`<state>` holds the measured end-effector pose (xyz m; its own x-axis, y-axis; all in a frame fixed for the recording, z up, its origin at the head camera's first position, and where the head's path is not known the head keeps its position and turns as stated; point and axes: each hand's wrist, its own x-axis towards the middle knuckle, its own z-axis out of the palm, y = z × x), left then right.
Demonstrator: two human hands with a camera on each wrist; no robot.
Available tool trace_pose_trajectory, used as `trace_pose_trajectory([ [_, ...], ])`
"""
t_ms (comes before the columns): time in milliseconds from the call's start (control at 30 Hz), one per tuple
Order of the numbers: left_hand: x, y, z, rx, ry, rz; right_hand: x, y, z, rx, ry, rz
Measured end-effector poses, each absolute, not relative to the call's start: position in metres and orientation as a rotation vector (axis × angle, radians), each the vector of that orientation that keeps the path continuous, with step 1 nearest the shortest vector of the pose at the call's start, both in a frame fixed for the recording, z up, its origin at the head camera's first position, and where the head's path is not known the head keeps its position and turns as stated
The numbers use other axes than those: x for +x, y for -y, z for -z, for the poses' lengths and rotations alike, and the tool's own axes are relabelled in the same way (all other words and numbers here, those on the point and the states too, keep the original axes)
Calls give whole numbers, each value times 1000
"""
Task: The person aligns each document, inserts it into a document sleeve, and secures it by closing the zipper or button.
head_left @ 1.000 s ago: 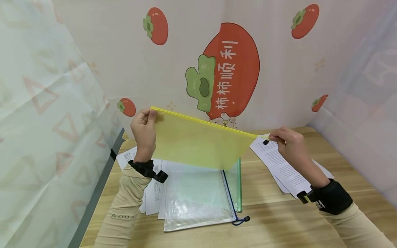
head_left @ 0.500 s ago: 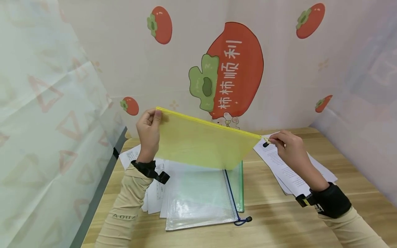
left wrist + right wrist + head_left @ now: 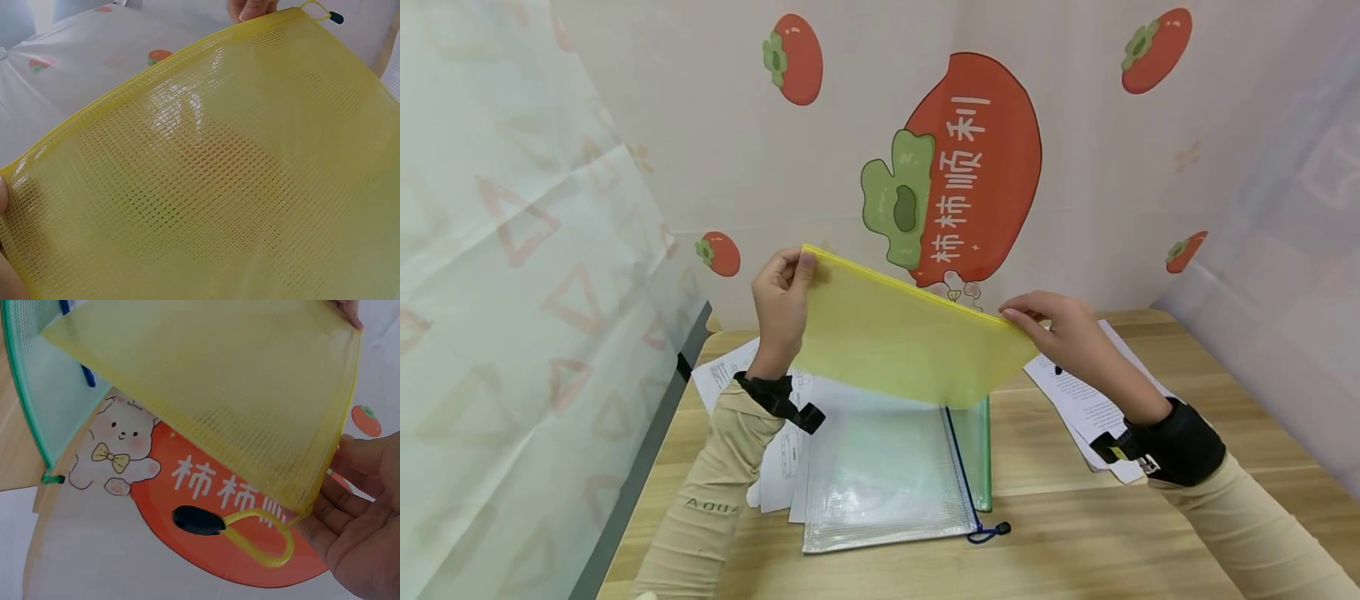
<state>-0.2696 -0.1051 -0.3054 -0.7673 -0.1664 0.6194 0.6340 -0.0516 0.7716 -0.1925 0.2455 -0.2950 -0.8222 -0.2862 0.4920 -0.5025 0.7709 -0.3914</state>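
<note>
Head view: over the tabletop [image 3: 1060, 558], a yellow pouch [image 3: 895, 337] hangs tilted; the left hand [image 3: 780, 312] pinches its higher top corner, the right hand [image 3: 1063, 333] its top edge near the other. Below lie a clear pouch [image 3: 880, 496], a green pouch [image 3: 979, 462] and papers [image 3: 1078, 412]. Left wrist view: yellow mesh stretches up toward the right hand. Right wrist view: thumb and fingers [image 3: 337, 519] grip the edge beside a looped cord [image 3: 251, 550]
</note>
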Motion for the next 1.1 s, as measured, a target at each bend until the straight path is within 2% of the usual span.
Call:
trace_pose_trajectory([
  [1100, -268, 83, 282, -664, 1717, 1806, -208, -215, 284, 793, 2783, -697],
])
